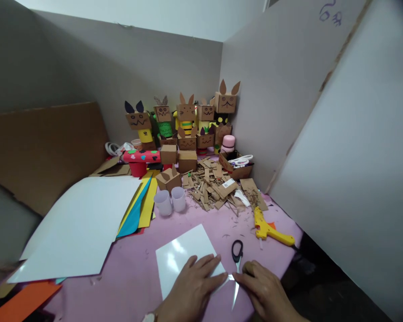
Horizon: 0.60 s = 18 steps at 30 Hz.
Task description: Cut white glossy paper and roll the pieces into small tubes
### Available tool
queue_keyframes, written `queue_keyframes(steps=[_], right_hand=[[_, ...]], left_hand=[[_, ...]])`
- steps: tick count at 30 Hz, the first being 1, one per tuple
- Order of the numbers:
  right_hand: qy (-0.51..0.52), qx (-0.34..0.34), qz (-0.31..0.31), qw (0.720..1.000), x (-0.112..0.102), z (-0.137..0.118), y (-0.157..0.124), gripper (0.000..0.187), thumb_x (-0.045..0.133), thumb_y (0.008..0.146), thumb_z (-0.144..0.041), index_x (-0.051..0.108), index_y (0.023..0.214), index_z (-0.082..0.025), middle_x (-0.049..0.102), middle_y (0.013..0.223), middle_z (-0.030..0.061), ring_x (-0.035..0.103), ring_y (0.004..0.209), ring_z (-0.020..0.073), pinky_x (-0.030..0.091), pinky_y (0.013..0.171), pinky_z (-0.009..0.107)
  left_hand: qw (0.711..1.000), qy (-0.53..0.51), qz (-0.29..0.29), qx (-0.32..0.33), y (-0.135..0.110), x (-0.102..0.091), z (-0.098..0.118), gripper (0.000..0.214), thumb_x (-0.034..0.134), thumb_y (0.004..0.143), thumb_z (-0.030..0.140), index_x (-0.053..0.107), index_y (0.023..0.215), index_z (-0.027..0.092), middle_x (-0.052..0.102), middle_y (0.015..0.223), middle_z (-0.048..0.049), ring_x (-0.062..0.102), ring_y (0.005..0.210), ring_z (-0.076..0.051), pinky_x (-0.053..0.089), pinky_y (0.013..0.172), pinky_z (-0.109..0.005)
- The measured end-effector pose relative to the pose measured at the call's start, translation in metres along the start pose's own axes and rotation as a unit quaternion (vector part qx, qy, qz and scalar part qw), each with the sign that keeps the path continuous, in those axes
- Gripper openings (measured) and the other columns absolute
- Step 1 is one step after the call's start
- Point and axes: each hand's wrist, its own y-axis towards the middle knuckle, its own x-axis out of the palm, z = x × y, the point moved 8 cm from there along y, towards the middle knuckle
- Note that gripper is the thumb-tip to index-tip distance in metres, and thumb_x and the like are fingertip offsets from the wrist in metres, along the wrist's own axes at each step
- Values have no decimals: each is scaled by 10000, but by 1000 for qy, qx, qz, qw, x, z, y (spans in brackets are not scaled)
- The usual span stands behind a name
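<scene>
My left hand [196,284] lies flat, fingers together, on a small glossy white sheet [183,252] on the pink tabletop [127,286], pressing its right corner. My right hand [263,290] sits just to the right, fingers curled, fingertips pinching the sheet's corner beside the left fingertips. Black-handled scissors [237,264] lie between the hands, blades pointing toward me, partly under the right hand's fingers.
A yellow glue gun [268,229] lies right of the scissors. Two translucent cups [170,201], a cardboard scrap pile [211,183], cardboard box figures [186,118], large white sheet [80,223] over coloured papers, orange paper [23,302]. Grey partition walls [339,134] close the right and back.
</scene>
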Motion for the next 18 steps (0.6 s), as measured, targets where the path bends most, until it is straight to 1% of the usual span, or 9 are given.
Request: queue_keyframes(steps=[2, 5, 8, 12, 14, 18], right_hand=[[-2, 4, 21, 1000, -3, -2, 2, 347, 425, 819, -41, 648, 1016, -220, 626, 783, 63, 603, 678, 198, 483, 566, 273], [1, 12, 32, 999, -7, -5, 4, 339, 424, 810, -39, 660, 980, -214, 624, 765, 66, 607, 668, 202, 481, 555, 274], [23, 14, 9, 1000, -7, -5, 3, 349, 420, 815, -34, 652, 1014, -202, 628, 796, 75, 617, 704, 206, 495, 582, 279], [35, -2, -25, 999, -1, -1, -2, 347, 421, 848, -38, 619, 1084, -198, 631, 842, 80, 621, 745, 198, 502, 619, 275], [24, -5, -27, 999, 1, 1, -4, 362, 421, 841, -29, 613, 1095, -202, 631, 846, 79, 621, 753, 202, 500, 619, 279], [21, -13, -23, 999, -4, -1, -5, 363, 417, 829, -28, 614, 1082, -199, 634, 825, 77, 625, 730, 206, 500, 597, 281]], left_hand=[[1000, 13, 2, 11, -1, -3, 2, 611, 444, 840, 8, 487, 1328, 374, 519, 1434, -31, 521, 1274, -242, 442, 1007, -501], [999, 25, 18, 8, -4, -3, 1, 567, 444, 864, 40, 489, 1332, 357, 518, 1435, -24, 514, 1280, -227, 425, 1028, -468], [1000, 25, 14, 7, -4, -2, 2, 561, 442, 878, 51, 476, 1338, 371, 509, 1444, -4, 505, 1288, -214, 421, 1034, -457], [1000, 22, -7, 4, -3, -1, 1, 573, 459, 871, 42, 473, 1334, 380, 500, 1449, -9, 505, 1289, -227, 425, 1028, -495], [1000, 19, 1, 3, -3, -2, 0, 557, 463, 880, 51, 483, 1325, 386, 508, 1443, -5, 511, 1283, -224, 421, 1034, -486], [1000, 14, 17, 7, -5, -3, 0, 536, 456, 894, 71, 486, 1325, 389, 504, 1447, 4, 506, 1286, -212, 409, 1047, -457]])
